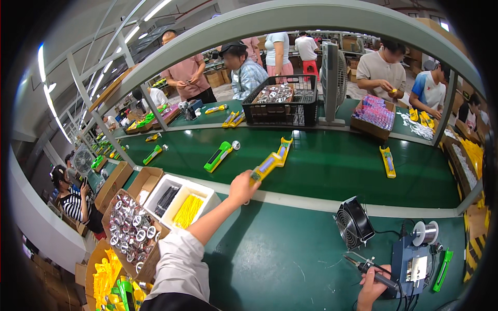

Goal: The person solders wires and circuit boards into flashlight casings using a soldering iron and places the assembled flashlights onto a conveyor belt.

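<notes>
My left hand (241,188) reaches over the near edge of the green belt (311,176), closed on the end of a yellow torch housing (267,166) with a pale purple cylinder inside. Just past it, a second yellow housing (285,149) overlaps or touches its far end; I cannot tell which. At the lower right, my right hand (369,289) grips a black soldering iron (383,279), its tip pointing up and left over the green bench. A blue soldering station (407,262) with a solder wire spool (425,233) stands right beside that hand.
A small black fan (354,223) stands beyond the iron. Left of my arm are a white two-part bin (207,194) of black and yellow wires and a carton (111,210) of shiny lamp heads. Green-yellow torches (220,156) lie on the belt. Co-workers (386,67) are across it.
</notes>
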Tool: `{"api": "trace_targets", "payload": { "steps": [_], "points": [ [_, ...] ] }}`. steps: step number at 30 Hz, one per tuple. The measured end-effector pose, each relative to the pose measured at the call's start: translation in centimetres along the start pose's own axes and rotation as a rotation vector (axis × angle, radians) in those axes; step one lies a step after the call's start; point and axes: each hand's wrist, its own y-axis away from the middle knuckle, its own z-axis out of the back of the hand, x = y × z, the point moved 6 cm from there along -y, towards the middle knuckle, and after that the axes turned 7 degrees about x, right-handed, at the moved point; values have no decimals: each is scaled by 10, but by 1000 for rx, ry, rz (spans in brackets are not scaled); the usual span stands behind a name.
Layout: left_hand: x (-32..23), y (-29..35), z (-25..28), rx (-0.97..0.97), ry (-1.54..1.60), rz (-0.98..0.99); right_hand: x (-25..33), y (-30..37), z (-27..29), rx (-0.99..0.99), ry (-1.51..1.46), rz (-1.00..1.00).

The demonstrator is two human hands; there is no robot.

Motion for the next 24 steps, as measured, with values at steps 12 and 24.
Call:
{"api": "trace_targets", "payload": {
  "steps": [12,24],
  "points": [
    [43,-122,-71,-157,-135,293,7,-1,3,3,265,-17],
    [-22,-131,-86,-217,-346,100,13,-3,-3,47,175,18]
  ]
}}
